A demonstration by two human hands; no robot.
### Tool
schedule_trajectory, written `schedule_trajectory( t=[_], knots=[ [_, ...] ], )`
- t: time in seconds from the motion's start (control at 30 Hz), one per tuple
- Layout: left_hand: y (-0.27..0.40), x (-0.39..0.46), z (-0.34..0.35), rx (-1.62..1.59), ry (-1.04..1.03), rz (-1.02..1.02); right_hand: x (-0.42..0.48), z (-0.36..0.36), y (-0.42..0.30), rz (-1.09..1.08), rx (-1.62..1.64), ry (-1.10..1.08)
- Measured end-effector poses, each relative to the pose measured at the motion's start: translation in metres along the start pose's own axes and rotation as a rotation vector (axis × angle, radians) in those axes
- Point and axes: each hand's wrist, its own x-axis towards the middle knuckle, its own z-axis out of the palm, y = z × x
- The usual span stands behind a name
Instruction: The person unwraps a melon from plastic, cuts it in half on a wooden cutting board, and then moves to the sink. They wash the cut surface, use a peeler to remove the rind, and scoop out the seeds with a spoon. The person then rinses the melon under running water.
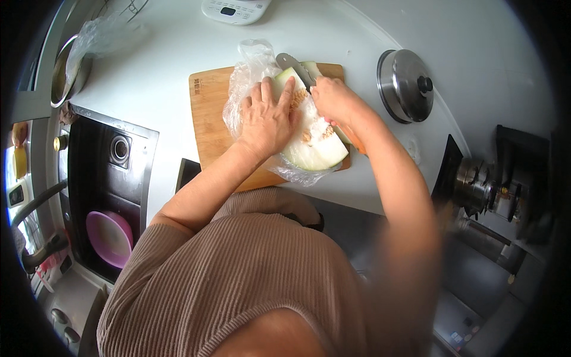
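A large piece of pale melon or gourd with a seedy core, perhaps winter melon (pixel 312 149), lies on a clear plastic bag (pixel 256 58) on a wooden cutting board (pixel 212 120). My left hand (pixel 270 116) presses flat on it with the fingers spread. My right hand (pixel 334 100) grips a knife (pixel 294 67); its grey blade points away from me, along the right edge of the melon piece. Part of an orange handle shows below that hand. Another pale green piece (pixel 311 68) sits behind the blade, partly hidden.
A steel pot lid (pixel 406 87) with a black knob stands on the counter at right. A white kitchen appliance (pixel 236 11) is at the far edge. Left are a dark sink (pixel 127 192) holding a pink basin (pixel 109 238), and a metal bowl (pixel 82 76) with a plastic bag.
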Motion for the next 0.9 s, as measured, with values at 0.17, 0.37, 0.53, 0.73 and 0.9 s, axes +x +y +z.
schedule_trajectory(
  t=[0.17, 0.37, 0.53, 0.73, 0.9],
  knots=[
    [0.002, -0.003, -0.003, 0.012, -0.032, -0.012, -0.010, -0.021, -0.029, 0.147, -0.045, -0.148],
    [0.002, -0.010, 0.007, -0.057, -0.013, 0.012, -0.032, 0.017, -0.012, 0.066, -0.117, 0.140],
    [0.004, -0.012, 0.011, -0.072, -0.004, 0.022, -0.048, 0.020, -0.009, 0.102, -0.084, 0.128],
    [0.004, -0.012, 0.013, -0.088, 0.035, 0.068, -0.067, 0.001, -0.017, 0.046, -0.040, 0.114],
    [0.006, -0.008, 0.011, -0.113, 0.011, 0.057, -0.095, -0.004, -0.011, 0.021, -0.108, 0.150]
  ],
)
